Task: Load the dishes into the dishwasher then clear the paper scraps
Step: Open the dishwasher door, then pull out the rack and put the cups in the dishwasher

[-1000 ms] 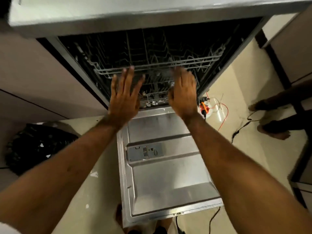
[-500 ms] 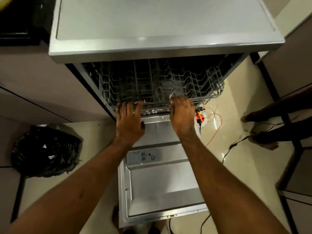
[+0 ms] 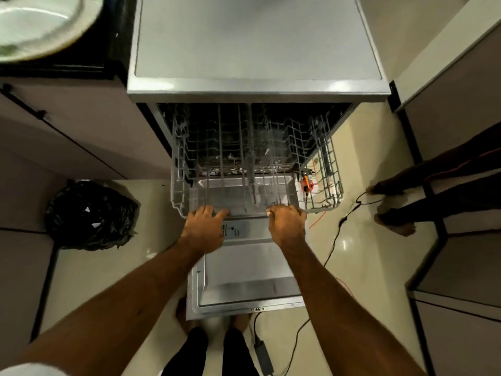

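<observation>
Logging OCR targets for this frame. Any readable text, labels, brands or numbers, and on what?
No text in this view can be read.
On the detergent dispenser of the dishwasher door: small marks and a round badge, too blurred to read.
On the door's front edge: a tiny marking, too small to read.
On the wire rack, the plate and the black bin bag: no lettering visible.

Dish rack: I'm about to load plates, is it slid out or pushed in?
Slid out: the dish rack overhangs the open door, left hand and right hand gripping its rim.
</observation>
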A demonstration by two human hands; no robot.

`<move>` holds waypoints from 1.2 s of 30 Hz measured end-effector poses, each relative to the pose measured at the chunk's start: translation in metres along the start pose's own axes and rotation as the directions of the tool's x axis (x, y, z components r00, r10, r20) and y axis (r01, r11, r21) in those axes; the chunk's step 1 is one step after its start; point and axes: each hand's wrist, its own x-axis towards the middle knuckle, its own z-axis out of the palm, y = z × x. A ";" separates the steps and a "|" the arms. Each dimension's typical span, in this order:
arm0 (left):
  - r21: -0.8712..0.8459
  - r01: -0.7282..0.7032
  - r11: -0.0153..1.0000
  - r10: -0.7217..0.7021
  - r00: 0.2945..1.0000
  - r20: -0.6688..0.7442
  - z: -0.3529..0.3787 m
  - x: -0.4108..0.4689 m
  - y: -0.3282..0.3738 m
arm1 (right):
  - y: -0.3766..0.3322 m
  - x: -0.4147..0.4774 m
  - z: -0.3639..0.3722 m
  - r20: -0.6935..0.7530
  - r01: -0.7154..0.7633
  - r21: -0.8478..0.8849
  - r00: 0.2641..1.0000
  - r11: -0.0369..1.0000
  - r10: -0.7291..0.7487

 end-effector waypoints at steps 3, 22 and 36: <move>-0.026 -0.018 1.000 0.021 0.991 0.132 0.003 -0.028 0.008 | 0.013 -0.025 0.007 0.086 0.003 0.069 0.996 0.998 -0.009; -0.154 -0.067 0.986 0.043 0.987 -0.154 -0.007 -0.166 0.032 | 0.006 -0.157 -0.047 0.083 0.221 0.159 0.968 0.962 -0.236; -0.331 -0.042 0.943 -0.134 0.860 -0.492 -0.124 -0.274 -0.041 | -0.086 -0.161 -0.161 -0.145 0.364 0.357 0.931 0.860 -0.334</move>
